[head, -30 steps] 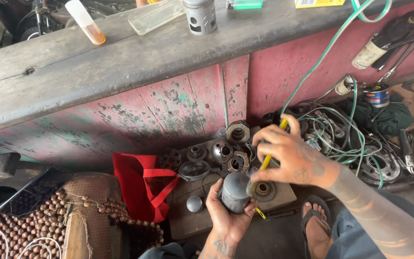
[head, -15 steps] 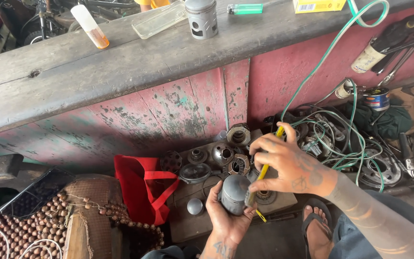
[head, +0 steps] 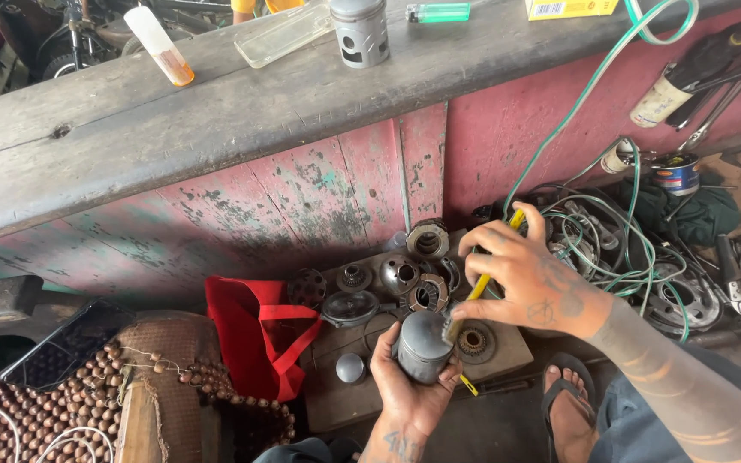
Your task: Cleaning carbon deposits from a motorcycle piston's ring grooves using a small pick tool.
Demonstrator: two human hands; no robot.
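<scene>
While the left hand [head: 406, 386] cups a grey piston [head: 424, 345] from below w/ fingers curled round it, above the low board [head: 508, 347] of engine parts, the right hand [head: 529, 279] pinches a yellow brush [head: 478, 287] against its top edge.

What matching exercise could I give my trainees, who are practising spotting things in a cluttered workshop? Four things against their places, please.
Things:
1. grey piston
2. yellow brush
3. lighter
4. red bag

Places:
A. lying on the wooden ledge up top
B. held in the left hand
C. on the floor, left of the board of metal parts
D. held in the right hand, bristles against the piston

Pairs: 1-B, 2-D, 3-A, 4-C
</scene>
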